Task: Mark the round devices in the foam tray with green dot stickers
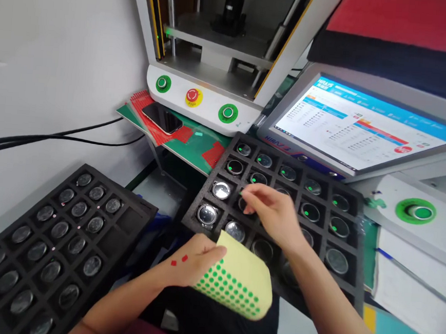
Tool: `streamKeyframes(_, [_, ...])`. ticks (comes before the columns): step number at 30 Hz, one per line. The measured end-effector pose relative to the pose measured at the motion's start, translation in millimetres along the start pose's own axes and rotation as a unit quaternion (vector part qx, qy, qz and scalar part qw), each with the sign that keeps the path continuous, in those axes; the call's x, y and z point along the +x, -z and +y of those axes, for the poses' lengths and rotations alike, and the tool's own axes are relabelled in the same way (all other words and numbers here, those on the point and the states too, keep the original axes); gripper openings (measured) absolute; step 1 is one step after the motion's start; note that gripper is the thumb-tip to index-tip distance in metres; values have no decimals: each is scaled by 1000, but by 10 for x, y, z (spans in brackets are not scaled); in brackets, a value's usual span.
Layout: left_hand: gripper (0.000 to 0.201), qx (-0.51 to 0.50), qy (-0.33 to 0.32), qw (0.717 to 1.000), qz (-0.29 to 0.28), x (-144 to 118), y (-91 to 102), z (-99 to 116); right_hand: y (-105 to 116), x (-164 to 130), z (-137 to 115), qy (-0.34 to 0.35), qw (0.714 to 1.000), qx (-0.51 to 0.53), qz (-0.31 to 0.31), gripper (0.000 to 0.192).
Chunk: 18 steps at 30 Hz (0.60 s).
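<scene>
Head camera: the left hand [194,260] clutches a sheet of green dot stickers [244,261] while the right hand [275,212], apart from it, pinches a single green dot [241,193] above a black foam tray [205,191].

Left hand [196,261] holds green-dot sticker sheet [244,266]; right hand [275,212] over black foam tray [213,176].

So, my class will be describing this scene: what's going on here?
A person's left hand holds a yellow sheet with rows of green dots. The right hand is over a black foam tray, a green speck showing at its fingertips. Several round discs in that tray bear a green dot; others, towards its near left corner, show none. Another tray of discs sits to the left.
</scene>
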<state>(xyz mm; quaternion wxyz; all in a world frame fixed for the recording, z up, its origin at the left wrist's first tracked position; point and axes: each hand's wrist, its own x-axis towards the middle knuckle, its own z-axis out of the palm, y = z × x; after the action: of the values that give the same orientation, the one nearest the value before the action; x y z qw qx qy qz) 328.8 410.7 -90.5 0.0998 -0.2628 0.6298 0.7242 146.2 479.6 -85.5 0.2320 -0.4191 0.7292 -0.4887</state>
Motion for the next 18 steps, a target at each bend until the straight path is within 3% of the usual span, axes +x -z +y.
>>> streamKeyframes(3, [43, 26, -9, 999, -33, -9, 28, -13, -189, 291, 88, -22, 996, -4, -90, 26])
streamKeyframes(7, [44, 43, -23, 998, -40, 56, 29, -11, -373, 384, 142, -50, 991, -32, -123, 22])
streamKeyframes(13, [45, 35, -44, 998, -41, 98, 40, 23, -415, 455, 183, -86, 992, -35, -82, 23])
streamKeyframes(16, [44, -32, -43, 998, 14, 53, 88, 34, -284, 356, 40, -78, 996, -10, -44, 29])
streamKeyframes(18, [47, -59, -39, 995, 75, 23, 122, 33, -166, 163, -125, -43, 999, -13, -10, 23])
